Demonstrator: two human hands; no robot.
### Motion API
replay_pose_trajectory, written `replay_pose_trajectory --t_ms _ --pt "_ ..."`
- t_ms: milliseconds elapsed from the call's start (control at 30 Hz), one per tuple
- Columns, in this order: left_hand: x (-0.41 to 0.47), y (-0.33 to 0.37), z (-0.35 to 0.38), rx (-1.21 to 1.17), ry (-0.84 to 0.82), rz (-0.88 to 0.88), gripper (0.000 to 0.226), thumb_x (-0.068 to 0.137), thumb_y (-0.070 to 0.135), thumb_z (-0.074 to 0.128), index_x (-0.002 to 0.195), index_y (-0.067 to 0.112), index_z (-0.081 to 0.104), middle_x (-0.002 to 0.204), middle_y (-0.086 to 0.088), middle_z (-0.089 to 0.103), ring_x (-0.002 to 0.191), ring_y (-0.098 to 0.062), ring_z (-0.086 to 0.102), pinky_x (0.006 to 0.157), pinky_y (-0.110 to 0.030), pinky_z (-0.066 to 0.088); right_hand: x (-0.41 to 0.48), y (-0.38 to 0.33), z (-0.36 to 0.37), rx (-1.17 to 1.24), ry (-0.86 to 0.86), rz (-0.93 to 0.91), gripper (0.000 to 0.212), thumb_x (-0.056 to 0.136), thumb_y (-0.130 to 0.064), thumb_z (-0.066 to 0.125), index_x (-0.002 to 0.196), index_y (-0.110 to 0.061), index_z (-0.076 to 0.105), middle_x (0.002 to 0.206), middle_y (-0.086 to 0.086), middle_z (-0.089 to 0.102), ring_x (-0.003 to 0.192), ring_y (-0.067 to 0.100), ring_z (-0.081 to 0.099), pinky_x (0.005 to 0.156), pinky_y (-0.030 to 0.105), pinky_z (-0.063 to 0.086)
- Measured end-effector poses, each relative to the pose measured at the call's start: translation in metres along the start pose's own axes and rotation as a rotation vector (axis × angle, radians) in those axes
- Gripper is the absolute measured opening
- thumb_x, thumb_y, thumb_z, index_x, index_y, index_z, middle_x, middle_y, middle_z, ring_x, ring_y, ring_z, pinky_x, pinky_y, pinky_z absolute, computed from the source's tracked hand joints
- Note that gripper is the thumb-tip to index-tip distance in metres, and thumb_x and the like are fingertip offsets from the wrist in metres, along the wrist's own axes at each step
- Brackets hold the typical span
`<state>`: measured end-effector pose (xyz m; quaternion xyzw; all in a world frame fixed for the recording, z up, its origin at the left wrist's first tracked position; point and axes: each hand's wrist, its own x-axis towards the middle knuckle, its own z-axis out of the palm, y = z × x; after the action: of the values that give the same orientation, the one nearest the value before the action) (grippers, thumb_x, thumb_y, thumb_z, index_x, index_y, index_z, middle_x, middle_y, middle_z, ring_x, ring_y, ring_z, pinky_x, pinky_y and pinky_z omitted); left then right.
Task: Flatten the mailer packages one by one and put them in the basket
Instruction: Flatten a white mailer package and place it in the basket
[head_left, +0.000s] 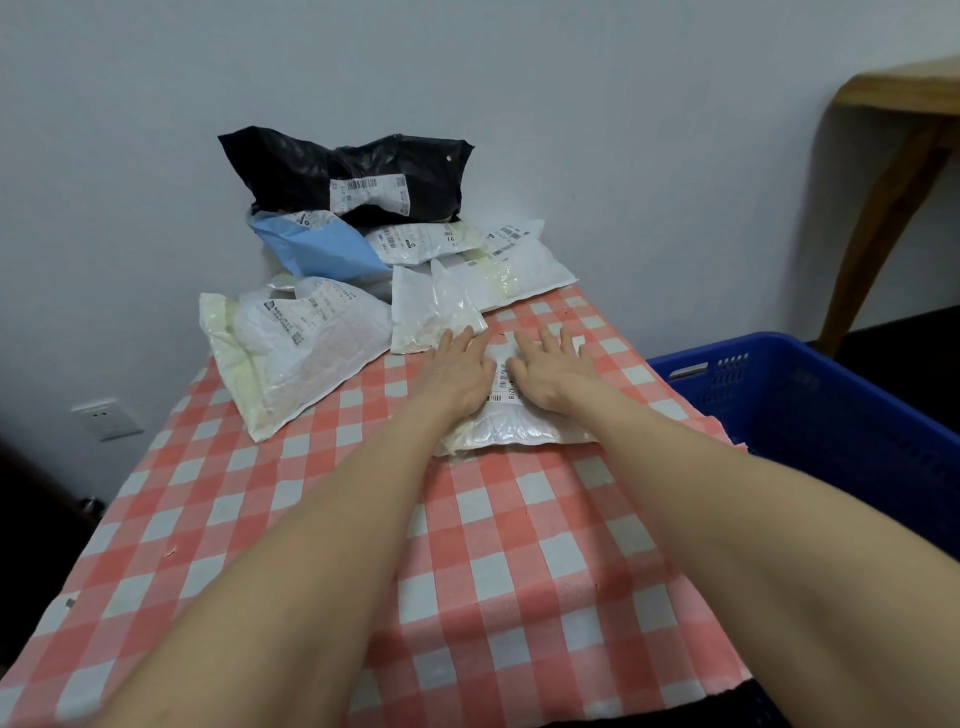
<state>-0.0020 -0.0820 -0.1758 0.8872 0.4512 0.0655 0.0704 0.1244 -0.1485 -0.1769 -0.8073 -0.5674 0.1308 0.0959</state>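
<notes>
A white mailer package (511, 423) with a shipping label lies flat on the checked tablecloth, mid-table. My left hand (457, 371) and my right hand (553, 371) press down on it side by side, fingers straight and spread. Most of the mailer is hidden under the palms. A pile of other mailers sits behind it against the wall: a black one (353, 174) on top, a blue one (322, 247), several white ones (509, 270), and a large crumpled white one (291, 348) at the left. The blue basket (810, 400) stands to the right of the table.
The red-and-white checked tablecloth (467, 571) covers the table, whose right edge meets the basket. A wooden table leg (883, 208) rises at the far right. A wall socket (106, 418) sits low on the wall to the left.
</notes>
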Motion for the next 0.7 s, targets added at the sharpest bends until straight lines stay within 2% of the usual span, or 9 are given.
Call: replay_pose_trajectory --t_ms 200,700 --pt "0.004 0.002 0.013 0.010 -0.096 -0.020 0.050 0.103 0.034 0.013 0.152 0.029 0.010 0.161 -0.002 0.005 0.148 -0.023 -0.001 0.119 -0.048 0.000 0.009 0.000 0.010 -0.026 -0.071 -0.027 0.055 0.102 -0.044 0.012 0.154 -0.030 0.000 0.162 0.005 -0.004 0.148 0.028 -0.011 0.118 0.049 -0.005" --pt "0.003 0.002 0.020 -0.009 -0.098 -0.049 0.050 0.102 0.034 0.014 0.151 0.029 0.021 0.160 -0.002 0.011 0.148 -0.024 0.005 0.120 -0.043 0.003 0.011 0.001 0.017 -0.058 -0.062 -0.011 0.055 0.101 -0.047 0.011 0.154 -0.032 0.006 0.162 0.003 -0.001 0.149 0.026 -0.008 0.119 0.048 -0.006"
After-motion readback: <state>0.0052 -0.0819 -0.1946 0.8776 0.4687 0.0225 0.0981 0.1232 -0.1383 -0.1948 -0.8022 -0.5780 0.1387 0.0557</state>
